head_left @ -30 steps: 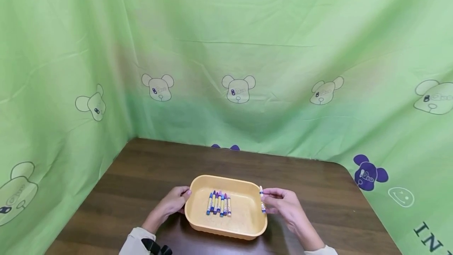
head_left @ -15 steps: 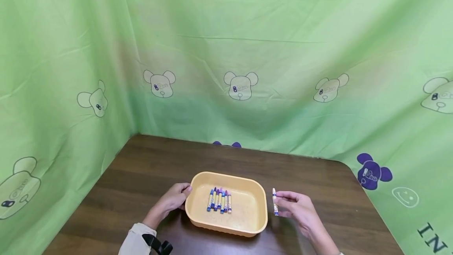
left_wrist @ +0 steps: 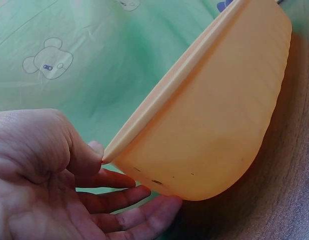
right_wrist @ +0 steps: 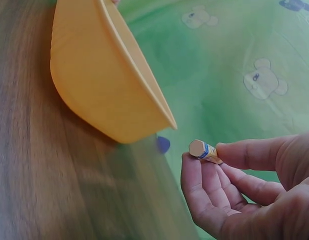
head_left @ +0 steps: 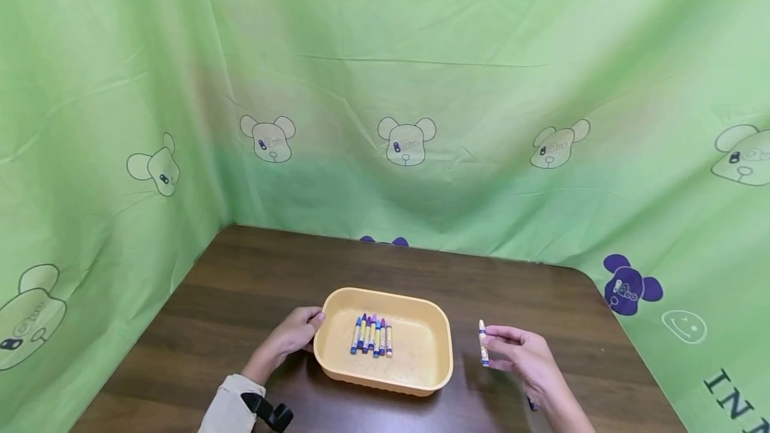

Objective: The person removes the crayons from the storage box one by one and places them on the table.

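Observation:
My left hand [head_left: 296, 331] grips the left end of a yellow-orange plastic basin [head_left: 444, 359]. In the left wrist view, its thumb is on the rim and its fingers touch the outer wall below. Several crayons [head_left: 371, 336] lie side by side in the basin, left of its middle, in blue, purple and pink tones with yellowish wrappers. To the right of the basin, my right hand [head_left: 525, 356] pinches one pale crayon [head_left: 484, 345] between thumb and fingertips, apart from the basin. The right wrist view shows this crayon's flat pale end [right_wrist: 197, 148] and a blue band.
The basin stands on a dark brown wooden table [head_left: 289, 259]. Green cloth [head_left: 337, 199] printed with bear heads hangs behind and at both sides. A small dark object [head_left: 532, 404] shows partly behind the right wrist.
My right hand has carried the pale crayon from the basin's right rim farther right over the table. My left hand keeps its hold on the basin, and the crayons inside lie as before.

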{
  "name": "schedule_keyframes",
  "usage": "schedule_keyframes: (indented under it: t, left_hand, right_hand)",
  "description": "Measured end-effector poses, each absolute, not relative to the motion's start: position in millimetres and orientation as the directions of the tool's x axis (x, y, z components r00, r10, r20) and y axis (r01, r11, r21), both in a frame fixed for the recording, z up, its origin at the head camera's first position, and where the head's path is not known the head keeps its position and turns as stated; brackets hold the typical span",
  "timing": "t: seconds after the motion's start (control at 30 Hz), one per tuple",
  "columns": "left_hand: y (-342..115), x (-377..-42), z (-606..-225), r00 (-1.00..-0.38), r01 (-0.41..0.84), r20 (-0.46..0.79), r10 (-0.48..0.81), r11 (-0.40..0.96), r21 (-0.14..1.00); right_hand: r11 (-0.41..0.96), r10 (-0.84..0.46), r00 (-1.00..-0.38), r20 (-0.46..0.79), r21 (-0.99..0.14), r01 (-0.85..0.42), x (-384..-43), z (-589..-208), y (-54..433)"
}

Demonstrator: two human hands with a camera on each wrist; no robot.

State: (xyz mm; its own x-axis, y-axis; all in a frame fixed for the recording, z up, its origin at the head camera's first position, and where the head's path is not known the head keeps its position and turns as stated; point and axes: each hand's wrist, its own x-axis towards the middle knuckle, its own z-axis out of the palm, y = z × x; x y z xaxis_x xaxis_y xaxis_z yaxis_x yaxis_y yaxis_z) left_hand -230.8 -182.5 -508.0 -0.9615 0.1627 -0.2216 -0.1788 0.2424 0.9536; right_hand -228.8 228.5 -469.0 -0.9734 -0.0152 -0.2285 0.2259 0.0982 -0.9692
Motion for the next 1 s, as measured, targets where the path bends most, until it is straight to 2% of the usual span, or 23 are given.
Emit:
schedule_keyframes:
  t: [0.37,0.73,1.0]
  left_hand:
    - [-183.2,-229.3,-507.9,-0.961,-0.16,-0.205,0.186,0.234,0.959]
    - [-181.5,-228.3,-511.4,-0.956,-0.191,-0.234,0.176,0.23,0.954]
    - [-184.0,-231.7,-508.7,-0.958,-0.201,-0.242,0.155,0.238,0.95]
  right_hand:
    - [0.076,-0.01,-0.968,-0.251,-0.965,0.25,-223.9,-469.7,249.5]
    - [0.123,0.012,-0.955,-0.297,-0.947,0.297,-216.3,-480.6,272.8]
    - [0.103,0.005,-0.954,-0.3,-0.949,0.299,-218.7,-484.2,281.5]
